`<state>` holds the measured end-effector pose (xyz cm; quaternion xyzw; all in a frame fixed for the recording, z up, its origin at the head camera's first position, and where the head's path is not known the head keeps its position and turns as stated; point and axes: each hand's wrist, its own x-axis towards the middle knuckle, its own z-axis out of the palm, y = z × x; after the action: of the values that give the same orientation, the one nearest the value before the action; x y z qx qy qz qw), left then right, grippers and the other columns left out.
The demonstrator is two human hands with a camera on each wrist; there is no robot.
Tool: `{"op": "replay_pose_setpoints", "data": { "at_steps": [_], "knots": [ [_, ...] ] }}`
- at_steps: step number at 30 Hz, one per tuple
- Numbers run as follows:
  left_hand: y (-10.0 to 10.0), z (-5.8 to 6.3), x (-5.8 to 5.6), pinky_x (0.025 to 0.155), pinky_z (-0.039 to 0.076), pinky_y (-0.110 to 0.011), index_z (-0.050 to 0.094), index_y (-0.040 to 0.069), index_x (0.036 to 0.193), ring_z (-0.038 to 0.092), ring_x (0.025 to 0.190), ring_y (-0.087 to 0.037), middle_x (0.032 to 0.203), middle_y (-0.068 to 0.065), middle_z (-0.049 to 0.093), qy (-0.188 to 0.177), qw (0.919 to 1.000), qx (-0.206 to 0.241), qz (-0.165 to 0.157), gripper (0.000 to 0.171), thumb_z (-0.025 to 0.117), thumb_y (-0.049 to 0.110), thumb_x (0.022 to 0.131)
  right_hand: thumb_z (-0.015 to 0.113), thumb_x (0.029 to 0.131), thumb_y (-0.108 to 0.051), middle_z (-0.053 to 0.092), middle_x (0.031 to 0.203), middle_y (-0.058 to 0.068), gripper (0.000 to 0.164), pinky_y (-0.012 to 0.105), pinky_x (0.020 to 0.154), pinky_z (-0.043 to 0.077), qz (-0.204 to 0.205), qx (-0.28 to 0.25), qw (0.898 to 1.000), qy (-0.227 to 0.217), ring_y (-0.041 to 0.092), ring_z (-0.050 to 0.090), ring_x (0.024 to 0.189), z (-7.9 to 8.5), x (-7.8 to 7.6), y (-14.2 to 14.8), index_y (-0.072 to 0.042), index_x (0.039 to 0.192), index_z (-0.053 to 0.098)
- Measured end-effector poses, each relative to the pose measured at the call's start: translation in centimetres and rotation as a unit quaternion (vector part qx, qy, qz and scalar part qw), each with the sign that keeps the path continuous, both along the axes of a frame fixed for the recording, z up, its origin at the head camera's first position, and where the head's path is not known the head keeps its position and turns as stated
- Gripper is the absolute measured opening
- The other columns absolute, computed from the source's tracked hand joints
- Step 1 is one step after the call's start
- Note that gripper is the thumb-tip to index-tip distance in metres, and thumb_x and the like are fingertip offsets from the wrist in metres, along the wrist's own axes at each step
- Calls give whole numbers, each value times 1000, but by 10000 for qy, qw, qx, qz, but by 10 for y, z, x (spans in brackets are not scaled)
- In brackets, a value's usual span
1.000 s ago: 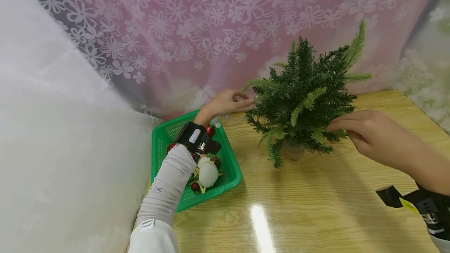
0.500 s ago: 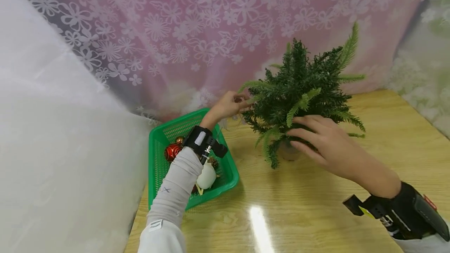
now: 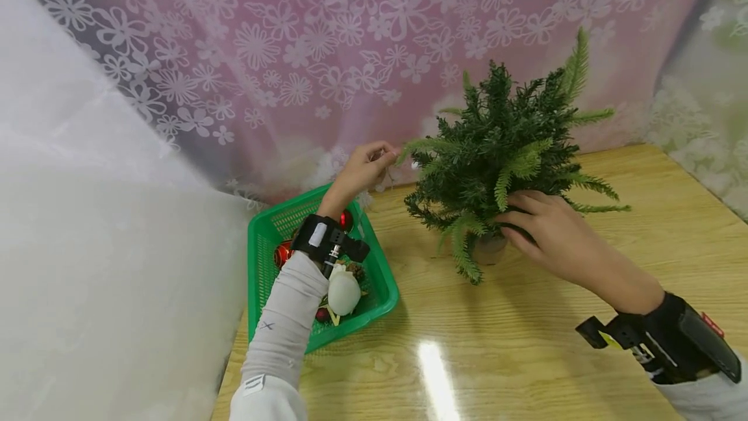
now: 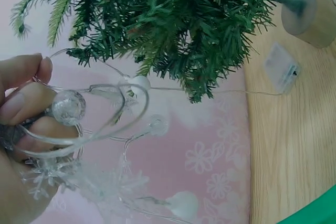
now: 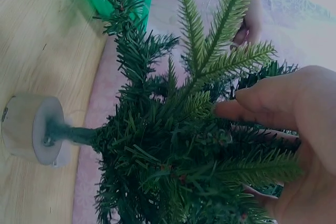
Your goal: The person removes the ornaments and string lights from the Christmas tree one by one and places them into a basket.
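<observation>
A small artificial Christmas tree (image 3: pixel 497 141) with dark and light green sprigs stands on a round wooden base (image 5: pixel 31 129). Left of it my left hand (image 3: pixel 359 171) grips a bunch of clear-wire string lights (image 4: pixel 68 107), with round bulbs and snowflakes hanging from the fingers. One strand runs behind the branches to a clear battery box (image 4: pixel 281 69) on the table. My right hand (image 3: pixel 543 232) is in the front right branches, its fingers curved around some of them and partly hidden by needles.
A green plastic basket (image 3: pixel 386 301) sits left of the tree under my left forearm. Inside are a white ornament (image 3: pixel 343 293), red baubles (image 3: pixel 283 254) and a pinecone (image 3: pixel 356 270). A pink flowered curtain (image 3: pixel 350 51) hangs behind the wooden table (image 3: pixel 514 356).
My right hand has gone from the tree's right edge into its front branches. The tree has turned and shifted slightly right. My left hand has drawn back a little leftward with the lights.
</observation>
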<state>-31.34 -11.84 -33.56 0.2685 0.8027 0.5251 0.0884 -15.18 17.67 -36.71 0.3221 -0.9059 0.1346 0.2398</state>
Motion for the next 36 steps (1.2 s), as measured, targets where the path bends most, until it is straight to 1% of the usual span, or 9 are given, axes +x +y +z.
{"op": "replay_pose_setpoints", "data": {
  "at_steps": [6,11,13,16,20,26,30,33,36],
  "knots": [
    [-4,3,6,45,25,-27,63,1,95,24,42,-13,51,1,31,-369,9986,373,93,24,50,20,103,74,78,-1,63,106,29,18,60,84,45,-88,-3,9999,-90,46,58,102,0,-1,9,-2,97,74],
    [-7,5,8,46,22,-27,61,4,89,22,43,-13,52,1,28,-682,9936,851,282,25,49,21,102,74,77,1,64,104,28,18,59,80,47,-2,-128,9998,-118,46,59,100,-1,-1,17,-1,94,74],
    [-8,7,9,46,21,-27,59,6,85,21,43,-13,53,1,27,-711,9911,1078,317,25,48,21,102,73,76,2,65,99,25,17,56,74,49,0,-181,9998,-29,42,61,93,-1,-1,20,-1,93,74],
    [-9,8,9,46,20,-27,57,7,84,20,44,-13,54,1,26,-679,9887,1281,373,26,48,22,103,73,77,2,67,96,23,16,57,75,48,-132,-182,9997,-50,44,60,94,-1,0,24,-2,92,75],
    [-11,6,9,46,20,-27,56,6,85,20,42,-12,52,2,24,-743,9872,1267,627,26,48,23,103,73,78,2,67,99,25,16,61,84,45,-273,-132,9992,-258,50,56,104,1,1,24,-1,94,75],
    [-11,2,7,45,20,-26,58,6,88,19,41,-10,51,3,26,-877,9846,1081,1056,26,48,24,103,75,74,3,67,95,26,16,61,82,46,-362,-98,9990,-262,50,57,101,2,0,26,-1,90,75],
    [-9,2,7,44,21,-25,60,7,92,19,41,-10,51,2,28,-748,9822,1281,1152,26,51,30,102,75,71,7,67,84,19,16,57,76,48,-243,-46,9997,-42,44,60,89,1,-2,28,-1,85,75],
    [-6,1,6,44,20,-24,62,8,94,19,41,-10,51,3,28,-739,9745,1784,1148,26,53,32,101,73,70,8,58,65,4,15,43,63,44,-139,16,9997,211,27,52,66,1,-4,30,-2,81,74],
    [-5,-3,6,42,19,-23,64,3,99,19,40,-9,49,4,27,-754,9656,2243,1080,29,55,30,100,72,71,8,52,57,-4,14,40,61,40,-92,5,9996,267,22,47,62,1,-4,30,-4,80,74]
  ]
}}
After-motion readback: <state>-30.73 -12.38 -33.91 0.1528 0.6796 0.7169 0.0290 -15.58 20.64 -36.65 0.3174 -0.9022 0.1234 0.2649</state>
